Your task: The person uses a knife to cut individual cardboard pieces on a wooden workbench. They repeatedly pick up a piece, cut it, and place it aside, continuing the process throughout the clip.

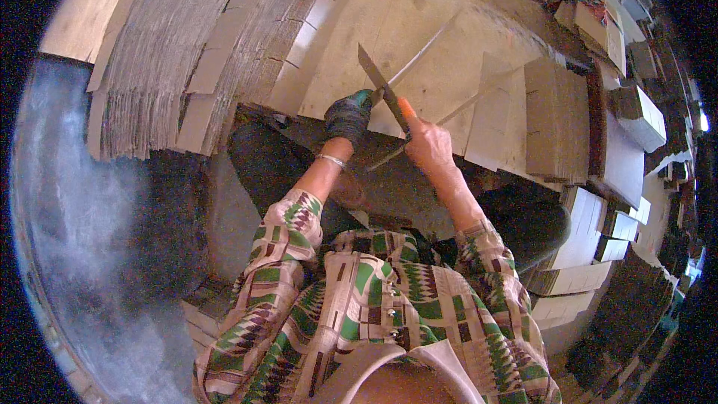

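Observation:
My left hand (349,118), in a dark glove with green at the fingers, is closed around the near end of a thin, pale strip (422,52). That strip slants away to the upper right over the board. In my right hand (430,145), which is bare, is a long knife (376,72) with orange at its handle. Its blade points up and left and crosses the strip just beyond my gloved fingers; whether the two touch, I cannot tell. A second thin strip (465,107) runs diagonally behind my right hand.
A wooden board (359,19) lies in front of me. Tall rows of slotted cardboard sheets (168,45) stand at the left, and a smaller cardboard stack (555,120) at the right. More cardboard bundles (572,277) lie at the lower right. My knees are below the board's near edge.

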Available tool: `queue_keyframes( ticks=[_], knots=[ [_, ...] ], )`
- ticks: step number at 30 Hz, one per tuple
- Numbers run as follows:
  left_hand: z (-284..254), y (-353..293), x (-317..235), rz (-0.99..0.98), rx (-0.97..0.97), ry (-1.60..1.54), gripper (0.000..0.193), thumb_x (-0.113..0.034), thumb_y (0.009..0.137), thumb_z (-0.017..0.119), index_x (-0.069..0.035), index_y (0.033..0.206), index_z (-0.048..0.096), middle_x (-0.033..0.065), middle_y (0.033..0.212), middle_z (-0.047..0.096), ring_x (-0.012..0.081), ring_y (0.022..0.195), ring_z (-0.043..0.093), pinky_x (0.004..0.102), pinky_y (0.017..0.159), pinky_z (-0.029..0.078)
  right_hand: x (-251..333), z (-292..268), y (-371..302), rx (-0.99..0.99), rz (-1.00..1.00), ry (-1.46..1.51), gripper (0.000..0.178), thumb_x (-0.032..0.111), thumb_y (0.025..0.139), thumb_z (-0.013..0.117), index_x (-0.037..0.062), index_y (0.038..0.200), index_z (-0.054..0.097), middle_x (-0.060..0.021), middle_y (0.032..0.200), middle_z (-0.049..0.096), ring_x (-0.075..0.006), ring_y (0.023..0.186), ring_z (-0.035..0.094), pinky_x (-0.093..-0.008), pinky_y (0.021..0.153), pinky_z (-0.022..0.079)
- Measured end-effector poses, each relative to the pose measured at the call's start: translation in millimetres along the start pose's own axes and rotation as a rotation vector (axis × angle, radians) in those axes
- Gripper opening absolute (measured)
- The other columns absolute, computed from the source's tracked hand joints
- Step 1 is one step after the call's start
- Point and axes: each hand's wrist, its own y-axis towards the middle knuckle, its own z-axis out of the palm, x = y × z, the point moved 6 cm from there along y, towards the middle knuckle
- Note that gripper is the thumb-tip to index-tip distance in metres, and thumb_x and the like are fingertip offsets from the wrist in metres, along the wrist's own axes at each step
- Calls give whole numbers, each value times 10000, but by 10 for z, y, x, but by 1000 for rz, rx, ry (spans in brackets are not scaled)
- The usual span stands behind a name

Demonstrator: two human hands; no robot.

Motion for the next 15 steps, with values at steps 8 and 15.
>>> queue_keyframes(
  ticks=[8, 15],
  knots=[
    [63, 87, 30, 44, -71, -82, 507, -558, 933, 556, -148, 1213, 664, 201, 1108, 690, 407, 1037, 649, 483, 866, 521, -10, -140, -45, 97, 79, 7, 838, -14, 719, 626, 212, 1496, 409, -190, 1072, 694, -393, 958, 674, -500, 798, 540],
    [-266, 313, -716, 381, -499, 295, 512, -475, 857, 675, -78, 1181, 667, 189, 1292, 626, 414, 1248, 527, 530, 1062, 392, -659, -383, -114, -170, 5, -240, 576, -34, 740, 625, 112, 1296, 584, -159, 1408, 527, -362, 1370, 424, -492, 1100, 390]
  ],
)
